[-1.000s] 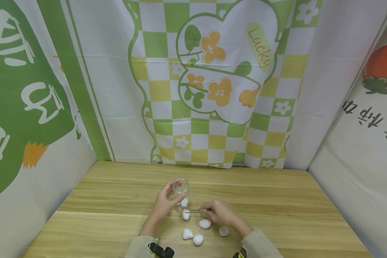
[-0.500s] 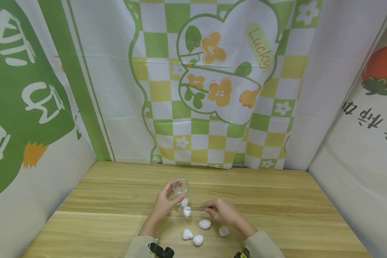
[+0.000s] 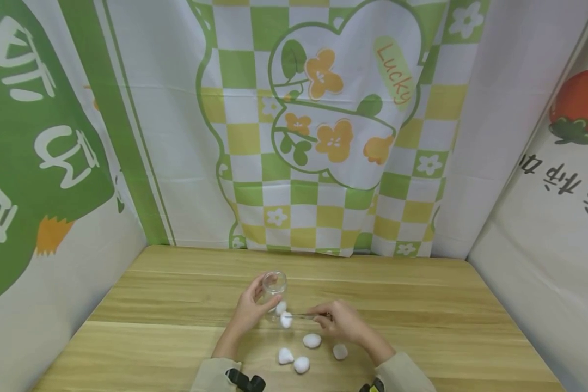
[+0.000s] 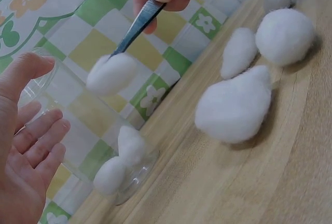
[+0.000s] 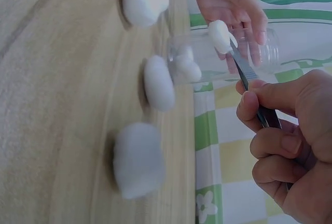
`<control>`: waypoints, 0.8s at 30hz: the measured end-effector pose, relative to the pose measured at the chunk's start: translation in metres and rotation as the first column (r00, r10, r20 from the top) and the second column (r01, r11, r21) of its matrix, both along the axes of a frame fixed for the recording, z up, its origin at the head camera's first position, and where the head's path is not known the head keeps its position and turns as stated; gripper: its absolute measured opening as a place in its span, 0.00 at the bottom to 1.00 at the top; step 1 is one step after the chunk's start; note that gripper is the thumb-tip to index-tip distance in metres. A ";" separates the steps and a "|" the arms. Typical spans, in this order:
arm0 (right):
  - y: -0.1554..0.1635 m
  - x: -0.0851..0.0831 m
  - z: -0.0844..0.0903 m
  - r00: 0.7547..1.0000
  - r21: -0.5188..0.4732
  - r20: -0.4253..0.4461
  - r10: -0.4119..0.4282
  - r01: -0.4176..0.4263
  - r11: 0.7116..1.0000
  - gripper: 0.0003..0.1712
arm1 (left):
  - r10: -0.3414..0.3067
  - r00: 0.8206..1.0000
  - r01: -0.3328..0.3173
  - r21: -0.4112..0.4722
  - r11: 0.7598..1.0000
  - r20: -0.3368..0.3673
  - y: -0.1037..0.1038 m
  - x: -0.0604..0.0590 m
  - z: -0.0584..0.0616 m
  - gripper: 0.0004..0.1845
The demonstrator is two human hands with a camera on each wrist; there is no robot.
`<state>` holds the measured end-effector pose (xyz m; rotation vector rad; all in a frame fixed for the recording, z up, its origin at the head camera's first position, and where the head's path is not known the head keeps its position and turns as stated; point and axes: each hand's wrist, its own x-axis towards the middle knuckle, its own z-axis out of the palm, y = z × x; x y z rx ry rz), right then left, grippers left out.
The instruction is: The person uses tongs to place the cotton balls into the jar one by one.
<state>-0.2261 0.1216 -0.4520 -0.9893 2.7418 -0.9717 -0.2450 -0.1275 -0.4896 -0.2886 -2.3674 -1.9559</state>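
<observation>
On the wooden table (image 3: 421,305), a cotton ball (image 3: 286,319) is held up in tweezers (image 3: 304,315) beside a clear jar (image 3: 273,288).

The jar is steadied from the left by the left hand (image 3: 247,313), fingers loosely curved round its wall. The tweezers are pinched between thumb and curled fingers of the right hand (image 3: 340,322). Four loose cotton balls (image 3: 312,340) lie nearer; two sit inside the jar.

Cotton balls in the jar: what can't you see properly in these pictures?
- Head view: the count inside the jar is unclear; it is too small and the left hand covers part.
- Left wrist view: the tweezers tip is blurred where it meets the lifted cotton ball.
- Right wrist view: the right hand hides the tweezers' handle.
</observation>
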 end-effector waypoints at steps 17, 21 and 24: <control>0.005 0.001 0.012 1.000 -0.038 0.007 0.017 -0.016 0.999 0.13 | 0.004 1.000 -0.004 0.004 1.000 -0.008 0.001 0.000 -0.001 0.37; 0.006 0.001 0.016 0.999 -0.040 -0.026 0.021 -0.022 0.999 0.13 | 0.005 1.000 -0.005 0.004 1.000 -0.005 0.001 -0.001 -0.001 0.37; 0.005 0.001 0.018 0.999 -0.041 -0.029 0.020 -0.022 0.999 0.13 | 0.004 1.000 -0.004 0.000 1.000 -0.006 0.001 0.000 -0.001 0.36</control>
